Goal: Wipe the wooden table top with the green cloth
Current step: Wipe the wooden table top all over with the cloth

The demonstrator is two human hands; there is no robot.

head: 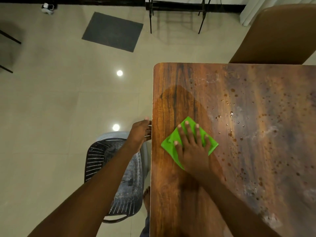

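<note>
A folded green cloth [171, 142] lies flat on the wooden table top [256, 134], close to its left edge. My right hand [193, 146] presses down on the cloth with the fingers spread. My left hand [139, 134] is off the table, its fingers apart and touching the table's left edge. The strip of wood around and beyond the cloth looks dark and smeared wet. Water drops and pale stains cover the right part of the table.
A black perforated basket [109, 177] on a grey chair stands on the floor to the left of the table, under my left arm. A brown chair back [277, 35] rises at the table's far side. A dark mat [112, 31] lies on the tiled floor.
</note>
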